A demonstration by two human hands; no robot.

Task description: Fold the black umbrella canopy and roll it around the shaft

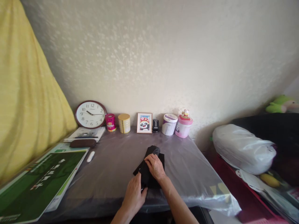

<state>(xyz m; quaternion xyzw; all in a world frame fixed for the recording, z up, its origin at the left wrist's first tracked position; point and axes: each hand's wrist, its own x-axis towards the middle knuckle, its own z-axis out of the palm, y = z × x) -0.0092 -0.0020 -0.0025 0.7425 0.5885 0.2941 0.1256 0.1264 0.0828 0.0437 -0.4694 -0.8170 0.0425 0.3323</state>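
Near the front middle of the table lies a black folded item [145,175], soft-looking and elongated, with its rounded far end pointing away from me. Its exact kind does not show. A flat black piece [162,158] sticks out from under it on the right. My left hand [135,190] grips the near end, with thumb and fingers closed around its left side. Over the upper part, my right hand [155,165] is bent down, its fingertips pinching the black surface. Part of the item is hidden beneath the right hand.
Along the wall stand a clock [91,114], a pink can [110,122], a yellow-lidded tin [124,123], a picture frame [144,123] and two tubs [169,125]. A green book [56,177], brown case [83,143] and white stick-like object [90,156] lie left. A plastic bag [244,147] sits right.
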